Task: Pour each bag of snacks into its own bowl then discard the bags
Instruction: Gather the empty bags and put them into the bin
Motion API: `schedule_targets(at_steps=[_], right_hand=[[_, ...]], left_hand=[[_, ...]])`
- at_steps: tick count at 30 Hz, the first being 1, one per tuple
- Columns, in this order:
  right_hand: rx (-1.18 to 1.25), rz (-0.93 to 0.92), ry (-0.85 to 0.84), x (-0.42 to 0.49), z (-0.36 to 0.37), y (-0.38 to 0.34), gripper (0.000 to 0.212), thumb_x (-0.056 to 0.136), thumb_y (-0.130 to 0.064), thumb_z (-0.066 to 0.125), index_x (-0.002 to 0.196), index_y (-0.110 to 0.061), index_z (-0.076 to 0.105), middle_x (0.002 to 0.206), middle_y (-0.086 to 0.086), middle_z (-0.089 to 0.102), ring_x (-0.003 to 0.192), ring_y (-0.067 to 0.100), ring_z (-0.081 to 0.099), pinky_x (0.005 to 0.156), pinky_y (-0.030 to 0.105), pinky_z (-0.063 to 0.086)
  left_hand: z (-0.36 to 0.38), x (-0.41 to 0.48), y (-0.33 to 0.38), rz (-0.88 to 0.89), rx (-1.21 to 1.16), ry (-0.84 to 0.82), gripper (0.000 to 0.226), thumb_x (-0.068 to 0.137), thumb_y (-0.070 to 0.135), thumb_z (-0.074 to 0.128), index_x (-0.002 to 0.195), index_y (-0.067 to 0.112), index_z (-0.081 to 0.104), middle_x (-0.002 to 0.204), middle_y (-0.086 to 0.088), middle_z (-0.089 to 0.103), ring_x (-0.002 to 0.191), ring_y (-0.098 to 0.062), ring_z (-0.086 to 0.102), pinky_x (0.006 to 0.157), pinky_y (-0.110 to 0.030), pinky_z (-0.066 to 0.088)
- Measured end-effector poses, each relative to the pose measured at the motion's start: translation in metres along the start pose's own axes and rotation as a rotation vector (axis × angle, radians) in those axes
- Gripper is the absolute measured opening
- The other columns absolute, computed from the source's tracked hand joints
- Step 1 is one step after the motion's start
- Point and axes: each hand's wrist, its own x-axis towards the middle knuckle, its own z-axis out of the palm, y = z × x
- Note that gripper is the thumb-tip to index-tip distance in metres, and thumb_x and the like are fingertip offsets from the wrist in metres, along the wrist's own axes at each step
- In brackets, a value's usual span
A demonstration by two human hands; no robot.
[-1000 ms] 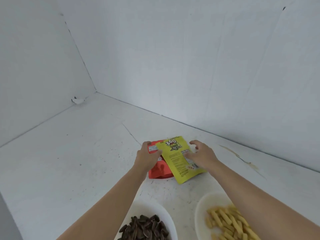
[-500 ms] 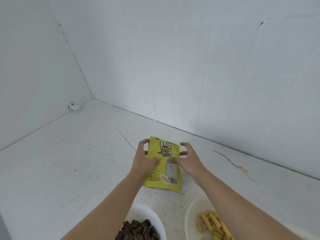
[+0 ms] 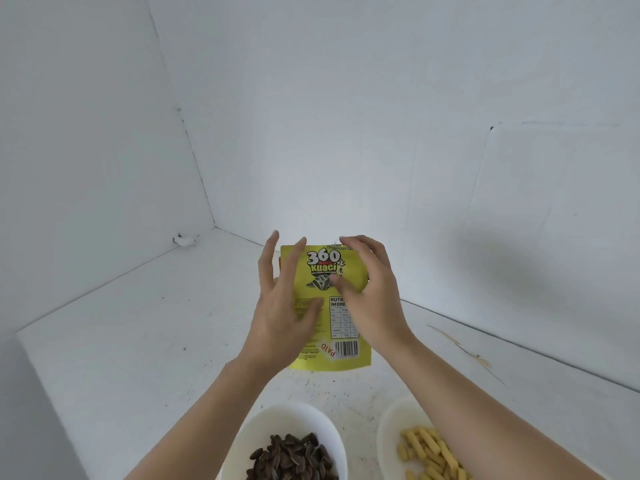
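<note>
The white table (image 3: 121, 341) is seen running back into a corner of white walls (image 3: 346, 116). From the lower left a bare forearm is raised up and to the right, and the left hand (image 3: 277, 313) is held with its back to the camera and its fingers stretched almost straight and pointed upward. It is laid flat against the left part of the yellow bag (image 3: 320, 268), with the thumb spread rightward across the printed front, so nothing is clasped by it. A thin sliver of orange-red (image 3: 278, 268) is glimpsed just behind the bag's left edge; what it belongs to cannot be told. The yellow bag is held upright between the two hands over the far middle of the table, its long axis vertical. Its printed face is turned to the camera, its "360 KUACI" lettering is at the top, and its barcode and a "PAID" sticker are at the bottom edge. Whether that bottom edge touches the table cannot be told. The bag's upper right part is gripped by the right hand (image 3: 370, 299), whose fingers are curled over the top edge while the thumb is pressed on the front near the seed picture. The right forearm is stretched in from the lower right. Nearer the camera, a white bowl (image 3: 242, 431) filled with dark striped sunflower seeds (image 3: 294, 455) is set below the left forearm. Beside it to the right, a second white bowl (image 3: 384, 434) holding yellow snack sticks (image 3: 429, 452) is partly covered by the right forearm.
</note>
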Motion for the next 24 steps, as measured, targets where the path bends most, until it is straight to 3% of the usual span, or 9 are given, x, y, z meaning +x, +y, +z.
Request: schedule_targets(at_steps=[4,8,13,17,19,24], right_hand=[[0.025,-0.123,0.003,-0.008,0.015,-0.049,0.049,0.088,-0.004,0.073,0.133,-0.016,0.058,0.135,-0.009,0.047,0.127,-0.002,0.046,0.095,0.007,0.043],[-0.007,-0.226,-0.024,-0.030,0.040,-0.094,0.047,0.088,-0.005,0.074,0.131,-0.013,0.060,0.136,-0.006,0.048,0.125,-0.007,0.045,0.095,0.004,0.039],[-0.001,-0.350,-0.131,-0.067,0.081,-0.145,0.046,0.087,-0.003,0.074,0.130,-0.012,0.060,0.129,-0.006,0.052,0.122,-0.001,0.050,0.098,0.008,0.039],[0.072,-0.367,-0.279,-0.098,0.120,-0.182,0.049,0.084,-0.008,0.078,0.130,-0.015,0.061,0.125,-0.008,0.056,0.118,0.004,0.055,0.099,0.018,0.046],[0.090,-0.369,-0.356,-0.119,0.141,-0.199,0.053,0.083,-0.010,0.079,0.132,-0.018,0.060,0.123,-0.011,0.058,0.117,0.004,0.057,0.099,0.020,0.046],[0.096,-0.391,-0.540,-0.190,0.188,-0.236,0.058,0.088,-0.016,0.075,0.139,-0.028,0.049,0.127,-0.016,0.054,0.116,0.000,0.055,0.097,0.013,0.044]], left_hand=[[-0.052,-0.014,0.021,0.100,0.172,0.077,0.072,0.092,0.014,0.070,0.152,0.035,0.036,0.160,0.020,0.010,0.111,0.003,0.054,0.079,-0.004,0.046],[-0.111,-0.040,0.037,0.151,0.315,0.153,0.070,0.090,0.031,0.074,0.151,0.031,0.039,0.148,0.011,0.025,0.091,-0.005,0.063,0.075,-0.023,0.052],[-0.182,-0.092,0.042,0.111,0.503,0.173,0.074,0.084,0.044,0.076,0.148,0.030,0.042,0.141,0.007,0.027,0.084,-0.018,0.065,0.068,-0.036,0.057],[-0.233,-0.149,0.039,0.057,0.512,0.223,0.073,0.085,0.041,0.078,0.149,0.031,0.045,0.152,0.018,0.028,0.102,0.001,0.052,0.085,-0.029,0.051],[-0.256,-0.182,0.034,0.023,0.507,0.254,0.072,0.085,0.038,0.077,0.149,0.034,0.045,0.146,0.021,0.036,0.107,0.009,0.044,0.090,-0.028,0.049],[-0.305,-0.274,0.025,-0.125,0.480,0.343,0.068,0.084,0.039,0.077,0.146,0.040,0.050,0.132,0.025,0.041,0.107,0.012,0.046,0.085,-0.015,0.044]])
